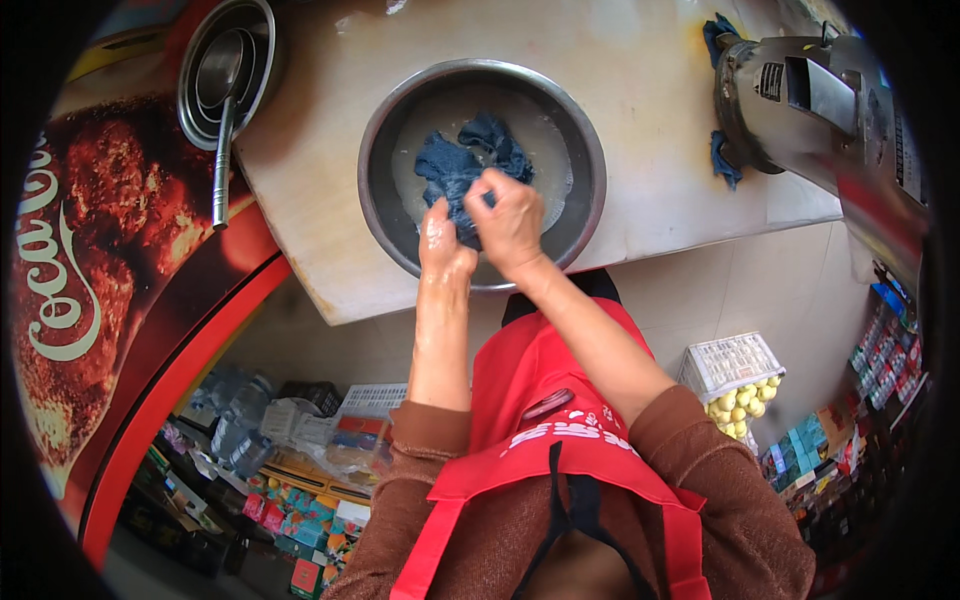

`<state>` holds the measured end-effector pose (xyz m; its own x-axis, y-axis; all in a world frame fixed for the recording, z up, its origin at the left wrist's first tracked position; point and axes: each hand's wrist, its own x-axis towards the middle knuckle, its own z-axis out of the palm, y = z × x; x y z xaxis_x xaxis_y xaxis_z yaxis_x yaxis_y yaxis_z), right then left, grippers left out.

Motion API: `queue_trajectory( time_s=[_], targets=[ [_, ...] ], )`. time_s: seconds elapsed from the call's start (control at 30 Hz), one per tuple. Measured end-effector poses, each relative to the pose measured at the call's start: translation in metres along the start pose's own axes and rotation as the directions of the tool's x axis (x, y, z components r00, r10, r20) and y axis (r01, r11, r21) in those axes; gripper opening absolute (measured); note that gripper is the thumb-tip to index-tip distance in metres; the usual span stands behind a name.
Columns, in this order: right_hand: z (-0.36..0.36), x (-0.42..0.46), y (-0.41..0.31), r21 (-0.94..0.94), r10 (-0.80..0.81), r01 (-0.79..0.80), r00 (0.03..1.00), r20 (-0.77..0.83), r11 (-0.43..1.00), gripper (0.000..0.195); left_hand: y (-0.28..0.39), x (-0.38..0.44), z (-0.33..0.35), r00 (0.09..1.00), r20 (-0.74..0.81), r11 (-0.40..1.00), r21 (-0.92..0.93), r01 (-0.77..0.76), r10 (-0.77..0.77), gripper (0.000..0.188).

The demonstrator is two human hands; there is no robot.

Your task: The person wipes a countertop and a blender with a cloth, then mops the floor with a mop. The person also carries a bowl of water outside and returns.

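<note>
A blue cloth point(450, 169) lies bunched in cloudy water inside a round metal basin point(592, 172) on the table. My right hand point(508, 217), its fingers curled into a fist, grips part of the cloth above the basin's near side. Wet and shiny, my left hand point(445, 244) is beside it with the thumb up, pressed to the cloth's near end. The fingers of the left hand are mostly hidden behind the thumb and palm. Part of the cloth spreads out beyond both hands toward the basin's far side.
The basin stands on a worn, pale tabletop point(652, 90). At the left, a metal ladle point(223, 161) rests in stacked metal bowls point(184, 105) near a Coca-Cola cooler point(97, 262). A metal machine point(795, 105) with blue cloth point(724, 161) under it stands right. Below is a crate of yellow fruit point(735, 409).
</note>
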<state>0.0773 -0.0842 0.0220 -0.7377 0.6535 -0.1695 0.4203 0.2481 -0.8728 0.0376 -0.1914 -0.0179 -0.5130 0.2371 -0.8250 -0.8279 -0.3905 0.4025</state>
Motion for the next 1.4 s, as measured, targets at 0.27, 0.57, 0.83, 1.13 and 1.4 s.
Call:
queue_trajectory(
  time_s=[0.27, 0.57, 0.83, 1.13, 1.4],
  targets=[
    [-0.049, -0.013, 0.040, -0.222, -0.036, 0.081, 0.980, 0.198, 0.972, 0.024, 0.012, -0.036, -0.015, 0.889, 0.389, 0.970, -0.103, -0.220, 0.243, 0.009],
    [-0.023, 0.003, 0.022, 0.091, -0.136, 0.117, 0.958, 0.253, 0.989, 0.031, 0.007, -0.021, -0.006, 0.994, 0.097, 0.997, -0.054, 0.048, -0.043, 0.047],
    [-0.041, -0.042, -0.061, 0.098, -0.537, 0.538, 0.774, 0.335, 0.837, 0.008, 0.024, -0.002, 0.019, 0.862, 0.335, 0.756, -0.425, 0.498, -0.380, 0.052],
    [0.009, 0.019, -0.018, -0.251, -0.392, 0.398, 0.917, 0.074, 0.883, 0.010, -0.016, 0.024, -0.013, 0.904, 0.278, 0.936, -0.236, -0.263, 0.324, 0.023],
    [-0.046, -0.002, 0.047, -0.429, -0.129, 0.262, 0.940, 0.315, 0.864, 0.028, 0.054, -0.023, 0.012, 0.981, 0.095, 0.974, -0.169, -0.149, 0.166, 0.050]
  ],
)
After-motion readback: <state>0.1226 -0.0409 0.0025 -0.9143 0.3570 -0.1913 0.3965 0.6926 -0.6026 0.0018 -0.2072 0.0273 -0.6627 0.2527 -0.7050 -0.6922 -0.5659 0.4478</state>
